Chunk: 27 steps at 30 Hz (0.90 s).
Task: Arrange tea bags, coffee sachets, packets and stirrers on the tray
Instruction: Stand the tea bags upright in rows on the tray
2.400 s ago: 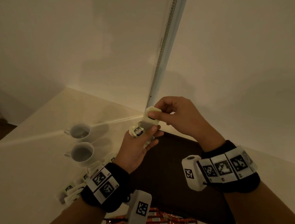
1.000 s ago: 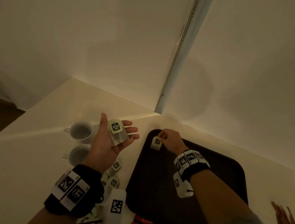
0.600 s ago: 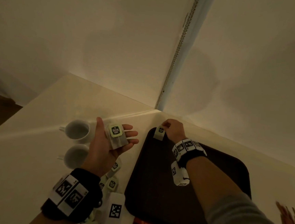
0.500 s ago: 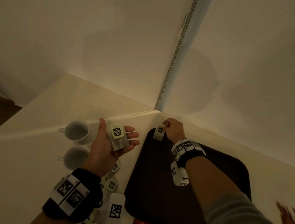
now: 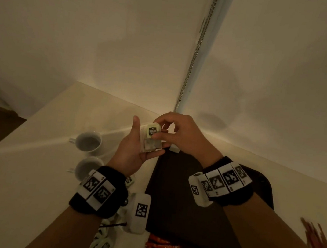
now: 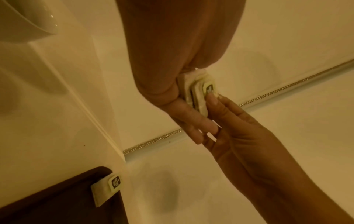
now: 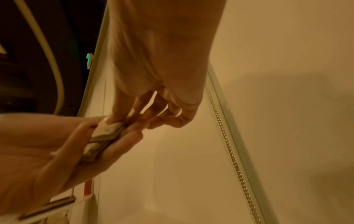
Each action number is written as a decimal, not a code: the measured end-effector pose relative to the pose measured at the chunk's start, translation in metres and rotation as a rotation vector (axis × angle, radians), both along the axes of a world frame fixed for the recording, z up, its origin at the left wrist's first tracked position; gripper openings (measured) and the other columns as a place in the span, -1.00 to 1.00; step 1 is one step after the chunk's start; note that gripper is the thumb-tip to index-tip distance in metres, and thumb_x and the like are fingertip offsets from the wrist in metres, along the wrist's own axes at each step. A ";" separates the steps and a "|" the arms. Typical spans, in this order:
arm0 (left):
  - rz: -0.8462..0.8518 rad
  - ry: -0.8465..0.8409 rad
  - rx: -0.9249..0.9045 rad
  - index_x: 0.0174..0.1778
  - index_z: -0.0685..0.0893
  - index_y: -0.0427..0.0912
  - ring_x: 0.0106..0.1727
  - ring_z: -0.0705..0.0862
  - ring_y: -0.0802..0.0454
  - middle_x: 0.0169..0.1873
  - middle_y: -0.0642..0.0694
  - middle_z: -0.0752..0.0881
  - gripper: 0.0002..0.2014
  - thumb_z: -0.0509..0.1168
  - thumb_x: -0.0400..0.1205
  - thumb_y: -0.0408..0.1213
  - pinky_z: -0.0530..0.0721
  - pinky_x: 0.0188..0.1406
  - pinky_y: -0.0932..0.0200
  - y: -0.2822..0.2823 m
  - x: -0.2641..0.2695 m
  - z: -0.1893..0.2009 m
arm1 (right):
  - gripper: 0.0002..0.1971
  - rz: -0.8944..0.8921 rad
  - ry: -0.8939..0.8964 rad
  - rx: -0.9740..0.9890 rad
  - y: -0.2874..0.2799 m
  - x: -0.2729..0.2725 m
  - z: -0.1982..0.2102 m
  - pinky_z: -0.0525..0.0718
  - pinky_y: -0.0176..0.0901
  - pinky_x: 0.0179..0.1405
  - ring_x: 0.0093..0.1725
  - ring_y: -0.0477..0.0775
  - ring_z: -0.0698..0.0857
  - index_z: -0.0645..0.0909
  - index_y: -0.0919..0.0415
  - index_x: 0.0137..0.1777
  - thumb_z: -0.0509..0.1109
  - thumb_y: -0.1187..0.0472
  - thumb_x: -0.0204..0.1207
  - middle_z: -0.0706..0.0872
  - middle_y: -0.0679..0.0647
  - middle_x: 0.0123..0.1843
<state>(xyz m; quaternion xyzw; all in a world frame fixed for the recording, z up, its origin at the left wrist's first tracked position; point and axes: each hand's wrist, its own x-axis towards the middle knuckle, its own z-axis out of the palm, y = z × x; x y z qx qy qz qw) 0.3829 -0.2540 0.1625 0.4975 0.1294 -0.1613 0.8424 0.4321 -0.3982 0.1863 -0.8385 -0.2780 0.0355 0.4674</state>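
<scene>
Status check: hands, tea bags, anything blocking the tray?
Left hand cradles tea bag stack; right hand pinches top bag. One tea bag on tray corner. Nothing blocking.

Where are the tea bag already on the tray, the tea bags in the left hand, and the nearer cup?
Tea bag on tray (image 6: 114, 183), left wrist view, on its printed tag.
Tea bags in left hand (image 5: 152, 131), head view, on the top tag.
Nearer cup (image 5: 87, 167), head view, inside its bowl.
</scene>
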 end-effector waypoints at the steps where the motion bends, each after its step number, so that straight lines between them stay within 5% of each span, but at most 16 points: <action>1: -0.015 -0.012 -0.010 0.21 0.65 -0.08 0.10 0.77 -0.13 0.09 -0.16 0.79 -0.32 -0.17 0.60 0.31 0.78 -0.15 0.16 0.000 -0.001 0.003 | -0.80 -0.035 -0.001 0.024 -0.002 -0.001 0.004 0.45 -0.58 -0.27 -0.23 -0.24 0.63 0.74 0.22 -0.02 0.58 0.28 0.35 0.72 -0.05 -0.19; 4: -0.014 -0.085 -0.043 0.22 0.64 -0.05 0.13 0.76 -0.08 0.11 -0.11 0.78 -0.40 0.04 0.48 0.27 0.76 -0.15 0.19 0.001 -0.006 0.009 | -0.85 -0.113 -0.054 0.047 -0.007 -0.006 0.020 0.48 -0.44 -0.38 -0.25 -0.26 0.66 0.73 0.12 0.03 0.48 0.27 0.48 0.71 -0.18 -0.25; 7: 0.065 -0.208 -0.051 0.19 0.62 -0.12 0.07 0.78 0.01 0.02 -0.02 0.81 -0.60 0.29 0.46 -0.09 0.72 -0.18 0.26 -0.001 -0.010 0.013 | -0.84 -0.110 -0.139 0.042 -0.008 -0.012 0.043 0.57 -0.22 -0.30 -0.20 -0.21 0.67 0.70 0.00 0.05 0.42 0.25 0.54 0.73 -0.14 -0.21; 13: 0.166 -0.301 -0.121 0.05 0.64 -0.18 -0.08 0.80 0.10 -0.16 0.02 0.83 -0.74 0.31 0.45 -0.28 0.69 -0.28 0.36 -0.009 -0.014 0.021 | -0.92 -0.052 -0.205 0.026 -0.004 -0.022 0.080 0.66 -0.04 -0.26 -0.19 -0.19 0.69 0.73 0.09 -0.05 0.43 0.24 0.53 0.77 -0.11 -0.19; 18: 0.122 -0.314 -0.197 0.10 0.61 -0.20 -0.08 0.80 0.10 -0.13 0.03 0.83 -0.68 0.31 0.42 -0.29 0.68 -0.29 0.37 -0.014 -0.020 0.027 | -0.95 -0.051 -0.241 -0.003 -0.003 -0.025 0.091 0.59 -0.46 -0.25 -0.21 -0.21 0.68 0.62 0.15 -0.15 0.44 0.26 0.51 0.71 -0.11 -0.24; 23: 0.125 -0.297 -0.259 0.07 0.62 -0.16 -0.09 0.80 0.10 -0.17 -0.01 0.83 -0.72 0.31 0.44 -0.28 0.69 -0.31 0.38 -0.016 -0.021 0.033 | -0.80 -0.059 -0.215 -0.020 -0.003 -0.025 0.090 0.72 -0.31 -0.20 -0.31 -0.12 0.72 0.67 0.16 0.14 0.38 0.31 0.55 0.69 -0.08 -0.21; 27: 0.107 -0.290 -0.250 0.07 0.64 -0.18 -0.15 0.80 0.11 -0.16 0.00 0.83 -0.70 0.33 0.42 -0.25 0.67 -0.37 0.39 -0.018 -0.021 0.037 | -0.88 -0.092 -0.204 -0.071 -0.003 -0.024 0.093 0.69 -0.34 -0.33 -0.37 -0.11 0.72 0.66 0.14 0.05 0.36 0.28 0.56 0.65 -0.07 -0.27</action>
